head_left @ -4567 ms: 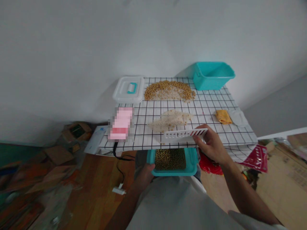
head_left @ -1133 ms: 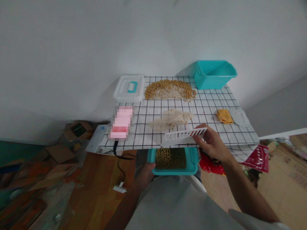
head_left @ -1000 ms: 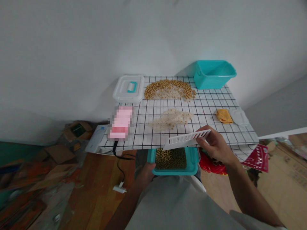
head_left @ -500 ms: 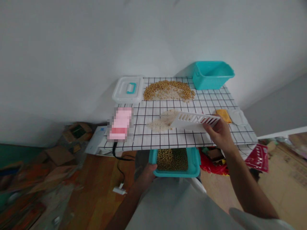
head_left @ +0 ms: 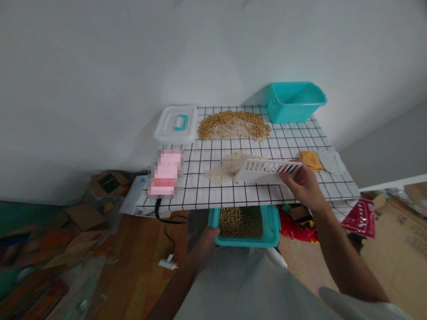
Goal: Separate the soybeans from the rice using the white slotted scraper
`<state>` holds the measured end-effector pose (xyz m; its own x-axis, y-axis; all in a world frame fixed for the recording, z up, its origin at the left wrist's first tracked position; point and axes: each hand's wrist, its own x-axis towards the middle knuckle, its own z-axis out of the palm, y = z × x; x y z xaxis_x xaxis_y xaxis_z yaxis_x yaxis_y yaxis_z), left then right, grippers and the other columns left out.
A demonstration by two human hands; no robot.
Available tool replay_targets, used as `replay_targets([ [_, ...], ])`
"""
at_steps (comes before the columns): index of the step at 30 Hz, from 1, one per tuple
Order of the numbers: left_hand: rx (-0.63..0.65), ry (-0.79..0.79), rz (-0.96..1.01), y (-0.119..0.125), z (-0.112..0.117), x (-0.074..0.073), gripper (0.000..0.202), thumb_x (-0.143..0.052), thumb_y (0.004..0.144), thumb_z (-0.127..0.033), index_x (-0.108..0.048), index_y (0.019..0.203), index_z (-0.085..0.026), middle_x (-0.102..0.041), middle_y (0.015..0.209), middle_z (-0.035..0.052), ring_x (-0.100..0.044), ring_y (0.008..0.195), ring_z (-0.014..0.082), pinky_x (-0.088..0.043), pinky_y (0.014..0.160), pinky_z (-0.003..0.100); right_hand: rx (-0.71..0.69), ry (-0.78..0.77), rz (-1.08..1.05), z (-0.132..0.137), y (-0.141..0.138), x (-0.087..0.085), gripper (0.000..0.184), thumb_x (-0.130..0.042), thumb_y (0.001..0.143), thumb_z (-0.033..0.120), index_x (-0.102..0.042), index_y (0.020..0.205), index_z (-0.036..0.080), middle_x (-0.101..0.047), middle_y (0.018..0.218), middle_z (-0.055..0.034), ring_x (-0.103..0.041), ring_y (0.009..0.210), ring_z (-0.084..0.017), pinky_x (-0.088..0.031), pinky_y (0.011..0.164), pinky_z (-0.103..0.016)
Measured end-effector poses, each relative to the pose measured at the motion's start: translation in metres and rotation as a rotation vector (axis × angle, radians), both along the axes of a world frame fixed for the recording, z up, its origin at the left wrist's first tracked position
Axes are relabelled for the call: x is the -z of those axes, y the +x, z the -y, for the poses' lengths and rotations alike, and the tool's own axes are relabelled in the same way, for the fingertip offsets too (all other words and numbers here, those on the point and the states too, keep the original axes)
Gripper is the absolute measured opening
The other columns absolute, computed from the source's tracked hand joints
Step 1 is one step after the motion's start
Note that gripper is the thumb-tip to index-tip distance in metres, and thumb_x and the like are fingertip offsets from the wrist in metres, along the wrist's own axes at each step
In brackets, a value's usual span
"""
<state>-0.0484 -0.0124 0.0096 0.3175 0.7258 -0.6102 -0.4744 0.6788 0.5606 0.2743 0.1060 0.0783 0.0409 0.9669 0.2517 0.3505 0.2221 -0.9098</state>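
My right hand (head_left: 303, 184) is closed on one end of a white slotted plastic board (head_left: 260, 178), thumb on the near side. The board stands on its long edge on the table, touching a spread of rice-like grains (head_left: 223, 172). Farther back lies an arc of tan, soybean-like beans (head_left: 230, 116) with more pale grains inside it. Below the table's front edge, my left hand (head_left: 208, 238) grips the left side of a teal bin (head_left: 271, 231). Tan beans and dark green beans fill its left and middle part. The fingers of my left hand are partly hidden.
An upright teal bin (head_left: 295, 106) is at the back right of the table (head_left: 196, 178). A clear lid (head_left: 175, 124) lies back left, a blurred pink device (head_left: 166, 173) in front of it. A yellow cloth (head_left: 311, 160) lies at right. Cardboard boxes (head_left: 83, 218) crowd the floor.
My right hand has brought the slotted board slightly left and toward me along the table. My left hand keeps its hold on the bin.
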Motion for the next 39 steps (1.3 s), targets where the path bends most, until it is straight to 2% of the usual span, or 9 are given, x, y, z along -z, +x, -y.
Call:
replay_targets([
  [6,-0.018,-0.026,0.018,0.002,0.000,-0.003,0.015,-0.070,0.078,-0.032,-0.076,0.072,-0.020,-0.076,0.064,-0.0011,-0.068,0.066,0.0181,-0.051,0.082,0.028,-0.079,-0.047,0.008,0.011,-0.005,-0.011,0.015,-0.069,0.089,0.034,-0.063,0.100,0.025,-0.067,0.091,-0.0026,-0.063,0.081,-0.021,-0.050,0.072,-0.034],
  [11,-0.002,-0.055,0.044,0.003,0.001,0.001,0.017,-0.069,0.078,-0.034,-0.076,0.077,-0.018,-0.078,0.069,0.0047,-0.073,0.093,0.0275,-0.049,0.095,0.036,-0.122,-0.048,0.042,0.024,-0.009,-0.023,0.011,-0.066,0.091,0.029,-0.062,0.100,0.026,-0.064,0.090,-0.0016,-0.061,0.081,-0.019,-0.049,0.073,-0.033],
  [14,0.002,-0.057,0.058,0.003,0.002,0.004,0.017,-0.066,0.080,-0.032,-0.076,0.080,-0.018,-0.080,0.077,0.0069,-0.071,0.104,0.0285,-0.048,0.099,0.037,-0.114,-0.053,0.027,0.028,-0.010,-0.025,0.010,-0.065,0.092,0.028,-0.061,0.101,0.026,-0.064,0.091,-0.0018,-0.061,0.081,-0.019,-0.049,0.073,-0.032],
  [18,-0.007,-0.054,0.059,0.006,0.000,0.000,0.015,-0.067,0.078,-0.031,-0.075,0.074,-0.018,-0.078,0.071,0.0051,-0.072,0.100,0.0263,-0.048,0.097,0.033,-0.093,-0.092,0.052,0.033,-0.011,-0.023,0.010,-0.065,0.092,0.030,-0.061,0.100,0.026,-0.064,0.089,-0.0017,-0.061,0.080,-0.019,-0.049,0.072,-0.033],
  [23,-0.017,-0.054,0.049,0.009,-0.003,-0.009,0.016,-0.069,0.076,-0.031,-0.072,0.064,-0.021,-0.072,0.056,-0.0001,-0.069,0.069,0.0207,-0.051,0.085,0.030,-0.146,-0.206,0.062,0.046,-0.012,-0.027,0.012,-0.062,0.094,0.034,-0.060,0.102,0.026,-0.064,0.084,-0.0011,-0.061,0.076,-0.019,-0.049,0.068,-0.032],
  [27,-0.014,-0.049,0.053,0.009,-0.004,-0.013,0.015,-0.068,0.075,-0.030,-0.074,0.065,-0.021,-0.070,0.053,-0.0008,-0.066,0.065,0.0204,-0.051,0.082,0.030,-0.138,-0.195,0.038,0.049,-0.009,-0.027,0.014,-0.064,0.093,0.036,-0.061,0.102,0.025,-0.065,0.088,-0.0025,-0.063,0.079,-0.020,-0.051,0.071,-0.033],
  [30,-0.015,-0.034,0.047,0.009,-0.005,-0.016,0.016,-0.070,0.074,-0.027,-0.071,0.058,-0.022,-0.070,0.055,-0.0023,-0.062,0.058,0.0166,-0.051,0.078,0.027,-0.031,-0.089,0.008,0.037,-0.006,-0.021,0.016,-0.067,0.091,0.037,-0.062,0.101,0.026,-0.066,0.091,-0.0030,-0.064,0.082,-0.021,-0.052,0.074,-0.035],
  [33,-0.011,-0.025,0.040,0.009,-0.005,-0.017,0.016,-0.069,0.075,-0.027,-0.072,0.060,-0.021,-0.073,0.059,-0.0014,-0.061,0.058,0.0162,-0.051,0.077,0.027,0.061,0.016,0.006,0.018,-0.006,-0.017,0.019,-0.068,0.089,0.041,-0.062,0.100,0.027,-0.068,0.094,-0.0041,-0.064,0.087,-0.024,-0.052,0.078,-0.039],
  [39,-0.013,-0.027,-0.026,0.002,-0.001,-0.013,0.015,-0.070,0.076,-0.028,-0.074,0.064,-0.019,-0.071,0.056,0.0004,-0.066,0.064,0.0205,-0.051,0.078,0.029,0.024,0.079,0.085,-0.014,-0.017,-0.017,0.021,-0.066,0.089,0.042,-0.059,0.099,0.026,-0.064,0.088,-0.0037,-0.062,0.080,-0.022,-0.051,0.072,-0.037],
])
